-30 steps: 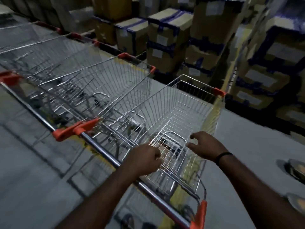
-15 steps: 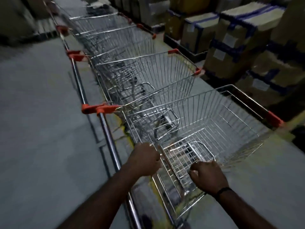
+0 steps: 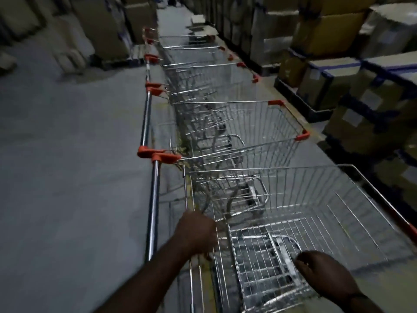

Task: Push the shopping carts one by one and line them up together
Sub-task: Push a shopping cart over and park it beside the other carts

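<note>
Down a dim warehouse aisle, the row of carts [image 3: 237, 118] runs away from me. They are wire baskets set close one after another, their chrome handle bars end to end along the left side. Orange end caps [image 3: 165, 157] meet where two bars join. The nearest cart [image 3: 327, 206] is the last in line, right below me and up against the next one, its basket tilted a bit to the right.

My left hand [image 3: 196, 236] is clenched around the wire rim at its near left corner, just beside the handle bar [image 3: 153, 204]. My right hand [image 3: 322, 275], with a dark wristband [image 3: 358, 295], has its fingers curled over the near wire panel, grasping it.

Cardboard boxes [image 3: 334, 82] are stacked along the right, with more on the far left. The grey floor [image 3: 67, 177] lies to the left.
</note>
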{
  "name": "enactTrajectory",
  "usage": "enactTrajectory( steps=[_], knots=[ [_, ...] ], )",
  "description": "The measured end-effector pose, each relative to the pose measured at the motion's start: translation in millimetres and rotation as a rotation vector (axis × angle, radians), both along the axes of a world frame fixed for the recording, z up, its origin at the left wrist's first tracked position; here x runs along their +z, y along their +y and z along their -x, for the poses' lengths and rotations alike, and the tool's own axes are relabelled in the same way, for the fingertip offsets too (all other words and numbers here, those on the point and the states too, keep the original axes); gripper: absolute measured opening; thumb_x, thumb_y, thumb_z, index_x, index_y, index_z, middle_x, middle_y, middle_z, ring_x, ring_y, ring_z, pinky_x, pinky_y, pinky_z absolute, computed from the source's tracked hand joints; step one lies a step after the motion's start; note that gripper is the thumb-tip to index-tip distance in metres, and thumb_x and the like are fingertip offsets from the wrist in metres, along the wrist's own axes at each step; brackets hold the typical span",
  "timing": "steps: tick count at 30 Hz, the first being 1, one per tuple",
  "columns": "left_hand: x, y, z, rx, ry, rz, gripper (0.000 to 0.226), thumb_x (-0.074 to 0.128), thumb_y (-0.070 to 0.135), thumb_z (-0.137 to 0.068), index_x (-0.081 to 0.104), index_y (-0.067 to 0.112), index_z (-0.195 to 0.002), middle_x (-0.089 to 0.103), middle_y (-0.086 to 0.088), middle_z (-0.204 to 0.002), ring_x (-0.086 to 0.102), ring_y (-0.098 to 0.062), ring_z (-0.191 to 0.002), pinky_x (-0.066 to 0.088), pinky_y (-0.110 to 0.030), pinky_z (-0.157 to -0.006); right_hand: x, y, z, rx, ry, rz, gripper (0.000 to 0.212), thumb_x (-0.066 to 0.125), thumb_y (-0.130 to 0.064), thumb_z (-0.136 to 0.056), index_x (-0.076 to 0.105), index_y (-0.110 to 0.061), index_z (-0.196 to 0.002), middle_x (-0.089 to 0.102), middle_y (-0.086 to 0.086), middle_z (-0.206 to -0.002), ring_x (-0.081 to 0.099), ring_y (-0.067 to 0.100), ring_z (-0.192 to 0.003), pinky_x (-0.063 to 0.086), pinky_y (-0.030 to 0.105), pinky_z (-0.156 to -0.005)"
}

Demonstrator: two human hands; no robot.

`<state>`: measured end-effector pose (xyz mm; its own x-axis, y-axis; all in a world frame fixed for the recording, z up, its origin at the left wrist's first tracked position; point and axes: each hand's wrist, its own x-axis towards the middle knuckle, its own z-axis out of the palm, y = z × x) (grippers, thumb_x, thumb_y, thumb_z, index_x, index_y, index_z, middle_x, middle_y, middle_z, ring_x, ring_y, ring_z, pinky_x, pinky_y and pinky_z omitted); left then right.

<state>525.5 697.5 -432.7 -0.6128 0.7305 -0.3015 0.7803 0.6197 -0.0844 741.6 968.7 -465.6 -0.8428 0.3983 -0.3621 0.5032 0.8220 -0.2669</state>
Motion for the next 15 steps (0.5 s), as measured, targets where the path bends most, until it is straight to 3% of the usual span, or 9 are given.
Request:
enactTrajectory(
  steps=[3, 5, 7, 9, 10, 13, 15],
  knots=[
    [4, 10, -19, 0.095, 0.051, 0.046, 0.048, 0.049, 0.053, -0.084, 0.072, 0.019, -0.108, 0.073, -0.01, -0.102, 0.063, -0.034, -0.106, 0.044, -0.038, -0.094, 5, 41, 2, 0.048, -0.037, 0.045, 0.033, 0.048, -0.066, -0.091, 0.068, -0.04, -0.083, 0.068, -0.019, -0.083, 0.065, -0.004, -0.082, 0.046, 0.017, -0.068],
    [10, 16, -30, 0.154, 0.085, -0.004, 0.043, 0.049, 0.046, -0.087, 0.072, 0.017, -0.108, 0.073, -0.011, -0.103, 0.06, -0.034, -0.106, 0.041, -0.038, -0.095, 10, 58, 3, 0.085, -0.046, 0.056, 0.042, 0.03, -0.081, -0.081, 0.057, -0.052, -0.068, 0.063, -0.02, -0.079, 0.062, -0.006, -0.08, 0.039, 0.011, -0.063],
    [16, 18, -38, 0.156, 0.159, -0.004, 0.027, 0.063, 0.038, -0.079, 0.073, 0.016, -0.091, 0.073, -0.008, -0.09, 0.064, -0.032, -0.094, 0.041, -0.038, -0.089, 11, 76, -2, 0.108, -0.026, 0.014, 0.054, 0.012, -0.088, -0.066, 0.05, -0.05, -0.061, 0.07, -0.018, -0.089, 0.057, -0.007, -0.074, 0.039, 0.014, -0.065],
    [6, 10, -47, 0.201, 0.203, 0.051, 0.022, 0.073, 0.039, -0.062, 0.071, 0.02, -0.073, 0.069, -0.002, -0.081, 0.066, -0.028, -0.087, 0.038, -0.043, -0.091, 12, 89, -11, 0.132, -0.008, -0.017, 0.053, 0.016, -0.08, -0.081, 0.058, -0.049, -0.074, 0.072, -0.017, -0.107, 0.065, -0.005, -0.089, 0.045, 0.016, -0.076],
    [-2, 5, -53, 0.208, 0.228, 0.063, 0.025, 0.073, 0.042, -0.058, 0.072, 0.022, -0.072, 0.07, -0.001, -0.087, 0.066, -0.027, -0.095, 0.036, -0.049, -0.098, 11, 93, -15, 0.142, -0.011, -0.006, 0.052, 0.017, -0.075, -0.087, 0.063, -0.05, -0.084, 0.073, -0.017, -0.107, 0.066, -0.004, -0.097, 0.044, 0.011, -0.078],
    [-8, -4, -68, 0.273, 0.194, 0.177, 0.036, 0.073, 0.047, -0.057, 0.076, 0.024, -0.084, 0.07, -0.003, -0.117, 0.059, -0.03, -0.124, 0.031, -0.066, -0.104, 11, 95, -23, 0.218, 0.062, 0.08, 0.063, 0.015, -0.082, -0.088, 0.062, -0.05, -0.114, 0.063, -0.025, -0.075, 0.066, -0.006, -0.087, 0.037, 0.002, -0.066],
    [-6, -5, -69, 0.318, 0.18, 0.176, 0.041, 0.082, 0.048, -0.047, 0.077, 0.025, -0.081, 0.072, -0.001, -0.116, 0.061, -0.03, -0.122, 0.038, -0.065, -0.101, 18, 91, -24, 0.27, 0.039, 0.023, 0.052, 0.023, -0.064, -0.1, 0.046, -0.041, -0.14, 0.06, -0.023, -0.088, 0.061, -0.006, -0.079, 0.038, 0.002, -0.064]
  ],
)
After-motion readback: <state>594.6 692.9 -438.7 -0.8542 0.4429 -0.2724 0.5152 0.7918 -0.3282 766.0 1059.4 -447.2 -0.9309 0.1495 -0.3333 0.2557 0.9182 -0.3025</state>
